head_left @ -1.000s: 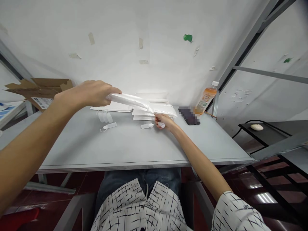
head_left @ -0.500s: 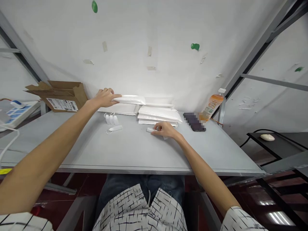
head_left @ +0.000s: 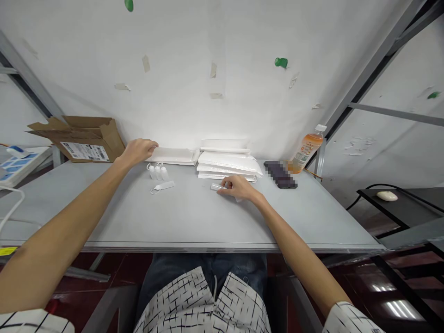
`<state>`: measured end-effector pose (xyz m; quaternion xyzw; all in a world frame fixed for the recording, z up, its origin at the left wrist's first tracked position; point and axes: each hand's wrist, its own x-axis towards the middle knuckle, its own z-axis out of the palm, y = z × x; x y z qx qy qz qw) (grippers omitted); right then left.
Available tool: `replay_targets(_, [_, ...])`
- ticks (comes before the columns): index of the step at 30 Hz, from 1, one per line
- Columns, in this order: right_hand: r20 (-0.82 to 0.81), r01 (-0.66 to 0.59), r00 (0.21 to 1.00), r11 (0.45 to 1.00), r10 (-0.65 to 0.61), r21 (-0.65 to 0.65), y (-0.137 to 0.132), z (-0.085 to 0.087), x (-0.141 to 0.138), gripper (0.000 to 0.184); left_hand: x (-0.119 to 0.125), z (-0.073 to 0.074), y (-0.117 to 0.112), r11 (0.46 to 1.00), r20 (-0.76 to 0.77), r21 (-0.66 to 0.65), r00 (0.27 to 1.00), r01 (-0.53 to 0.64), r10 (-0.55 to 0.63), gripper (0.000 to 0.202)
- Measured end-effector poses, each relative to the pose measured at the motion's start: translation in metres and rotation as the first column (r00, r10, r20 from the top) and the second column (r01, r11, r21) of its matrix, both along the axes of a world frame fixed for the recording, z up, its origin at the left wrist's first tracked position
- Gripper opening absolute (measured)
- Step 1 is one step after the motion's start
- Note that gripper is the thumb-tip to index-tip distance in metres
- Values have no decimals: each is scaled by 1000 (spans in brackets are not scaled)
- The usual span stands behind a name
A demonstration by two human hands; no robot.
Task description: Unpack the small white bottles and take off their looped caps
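Note:
My left hand is at the left end of a flat stack of white padded envelopes, its curled fingers on the envelope's edge. Between the closed thumb and fingers of my right hand is a small clear plastic packet, resting on the desk; my palm hides much of it. A second pile of white envelopes lies just behind that hand. Three small white tags with loops lie side by side before the left stack, and a single white looped tag lies nearer me.
An open cardboard box stands at the back left. Toward the right are a phone and an orange drink bottle, leaning near a metal post. A white wall rises behind the grey desk. A mouse sits on a side shelf.
My left hand has moved left and down; the white envelope it held raised now lies flat on the left stack. My right hand stays in place with the clear packet.

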<state>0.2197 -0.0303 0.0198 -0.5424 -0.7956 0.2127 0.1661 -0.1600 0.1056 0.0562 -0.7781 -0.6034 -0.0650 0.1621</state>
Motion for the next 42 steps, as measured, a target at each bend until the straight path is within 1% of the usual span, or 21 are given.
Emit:
replay_targets(3, [-3, 1, 1000, 1000, -1, 1, 1, -1, 1, 24, 2, 19, -4, 990, 35, 142, 999, -20, 15, 41])
replay_targets(6, [2, -6, 1000, 1000, 6, 6, 1, -3, 1, 23, 3, 41, -2, 967, 41, 254, 999, 6, -17, 41])
replay_targets(7, [5, -7, 1000, 1000, 7, 8, 2, -3, 1, 22, 3, 47, 1, 966, 45, 257, 999, 18, -30, 41])
replay_targets(9, [8, -7, 1000, 1000, 7, 13, 2, -3, 1, 22, 4, 53, 8, 979, 62, 200, 997, 31, -44, 40])
replay_targets(11, [7, -4, 1000, 1000, 4, 13, 2, -3, 1, 22, 7, 50, 17, 994, 92, 105, 995, 20, -30, 40])
replay_targets(12, [6, -5, 1000, 1000, 5, 15, 2, -3, 1, 23, 9, 45, 21, 998, 109, 59, 994, 8, -14, 40])
replay_targets(14, [5, -11, 1000, 1000, 10, 20, 1, -4, 1, 23, 14, 30, 28, 1000, 135, 21, 991, -6, 3, 39])
replay_targets(16, [-2, -11, 1000, 1000, 11, 21, 1, -4, 2, 24, 20, 11, 30, 999, 192, 45, 981, -6, -3, 42])
replay_targets(17, [-7, -7, 1000, 1000, 7, 20, 1, -4, 2, 24, 21, 3, 30, 998, 205, 68, 979, -6, -8, 48])
replay_targets(19, [-14, 0, 1000, 1000, 0, 14, 1, -4, 3, 22, 21, -10, 27, 993, 248, 109, 969, -42, 13, 57])
replay_targets(20, [-12, 0, 1000, 1000, 0, 14, 1, -4, 2, 21, 19, -14, 24, 990, 282, 124, 959, -70, 33, 56])
replay_targets(22, [-3, -8, 1000, 1000, 8, 21, 0, -3, 2, 16, 12, -16, 18, 986, 355, 127, 933, -105, 54, 45])
replay_targets(25, [14, -13, 1000, 999, 13, 29, 0, -2, 1, 11, -3, -9, 8, 987, 477, 123, 878, -104, 33, 35])
replay_targets(28, [16, -13, 1000, 1000, 13, 26, 0, -2, 1, 10, -11, 2, -10, 964, 607, 202, 794, -176, 18, 32])
replay_targets(31, [20, -21, 1000, 999, 20, 46, 0, -3, 1, 10, -9, 8, -47, 935, 673, 292, 738, -201, -51, 31])
replay_targets(34, [18, -23, 1000, 998, 22, 52, -1, -2, 2, 16, 0, 5, -96, 876, 717, 415, 681, -244, -150, 33])
replay_targets(36, [8, -15, 1000, 999, 15, 35, -2, 0, 3, 21, 8, -3, -126, 885, 717, 423, 670, -196, -195, 33])
replay_targets(38, [16, -8, 1000, 1000, 8, 6, -3, 3, 4, 23, 15, -14, -147, 949, 680, 313, 708, -47, -189, 33])
replay_targets(39, [28, -5, 1000, 1000, 6, -8, -3, 4, 6, 23, 18, -20, -153, 970, 637, 242, 755, -5, -155, 34])
replay_targets(41, [50, -3, 999, 1000, 4, -23, -3, 5, 9, 18, 22, -31, -159, 995, 525, 101, 848, 22, -72, 38])
replay_targets(42, [56, -3, 998, 1000, 5, -25, -2, 6, 11, 16, 24, -35, -159, 999, 481, 34, 876, 29, -42, 40])
